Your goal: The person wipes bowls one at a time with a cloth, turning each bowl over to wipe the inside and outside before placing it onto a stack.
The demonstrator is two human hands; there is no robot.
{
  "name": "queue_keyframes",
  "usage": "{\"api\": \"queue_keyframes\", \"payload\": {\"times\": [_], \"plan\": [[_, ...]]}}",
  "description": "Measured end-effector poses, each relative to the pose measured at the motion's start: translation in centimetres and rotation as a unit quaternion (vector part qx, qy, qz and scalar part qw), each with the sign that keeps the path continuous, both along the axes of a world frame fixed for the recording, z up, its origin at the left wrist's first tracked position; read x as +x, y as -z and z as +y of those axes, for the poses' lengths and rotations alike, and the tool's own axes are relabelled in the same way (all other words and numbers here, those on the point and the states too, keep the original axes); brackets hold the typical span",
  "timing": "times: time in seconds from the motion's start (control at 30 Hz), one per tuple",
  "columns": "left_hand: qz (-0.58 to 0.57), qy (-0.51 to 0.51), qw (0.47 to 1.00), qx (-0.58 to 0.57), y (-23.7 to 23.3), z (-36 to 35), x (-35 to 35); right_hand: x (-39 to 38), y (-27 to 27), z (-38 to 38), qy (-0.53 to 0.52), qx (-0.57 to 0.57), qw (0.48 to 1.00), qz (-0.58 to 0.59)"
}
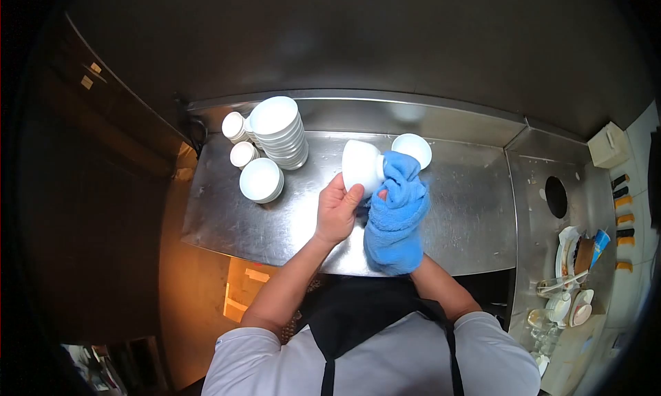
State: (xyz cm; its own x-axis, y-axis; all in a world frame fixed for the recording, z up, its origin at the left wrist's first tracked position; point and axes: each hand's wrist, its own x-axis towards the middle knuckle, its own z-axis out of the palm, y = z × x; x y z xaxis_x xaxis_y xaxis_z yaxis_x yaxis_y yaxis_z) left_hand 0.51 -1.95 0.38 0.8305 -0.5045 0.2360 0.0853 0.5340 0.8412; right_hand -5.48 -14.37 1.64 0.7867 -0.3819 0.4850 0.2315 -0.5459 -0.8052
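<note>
My left hand grips a white bowl by its side, thumb toward me. The bowl is tipped over sideways, its base facing right. A blue towel drapes over my right hand, of which little more than a fingertip shows. Bunched in that hand, the towel presses against the base of the bowl. Just behind the towel, another white bowl stands on the steel counter.
At the counter's left stand a tall stack of white bowls, a shorter stack and small cups. To the right, a steel section has a round hole and used dishes. A raised steel ledge runs along the back.
</note>
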Motion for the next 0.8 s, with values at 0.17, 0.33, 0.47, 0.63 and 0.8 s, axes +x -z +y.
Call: {"api": "queue_keyframes", "payload": {"times": [0.17, 0.33, 0.47, 0.63, 0.8], "plan": [[0.154, 0.042, 0.982, -0.102, -1.9, -0.1, -0.5, -0.7, 2.0, -2.3, -0.068, -0.252, 0.965, -0.025], [0.147, 0.041, 0.984, -0.094, -1.4, 0.5, -0.3, 1.3, 4.0, -2.9, -0.123, -0.005, 0.986, -0.111], [0.129, 0.056, 0.986, -0.091, -1.3, 0.5, 0.2, 1.0, 3.9, -1.6, -0.129, 0.121, 0.979, -0.102], [0.145, 0.028, 0.988, -0.045, -1.9, -0.4, -0.7, 0.2, 4.7, -1.9, -0.145, -0.076, 0.986, -0.041], [0.014, 0.068, 0.988, 0.138, 0.4, 0.9, -0.6, 1.5, 4.3, -3.6, -0.141, -0.046, 0.989, -0.017]]}}
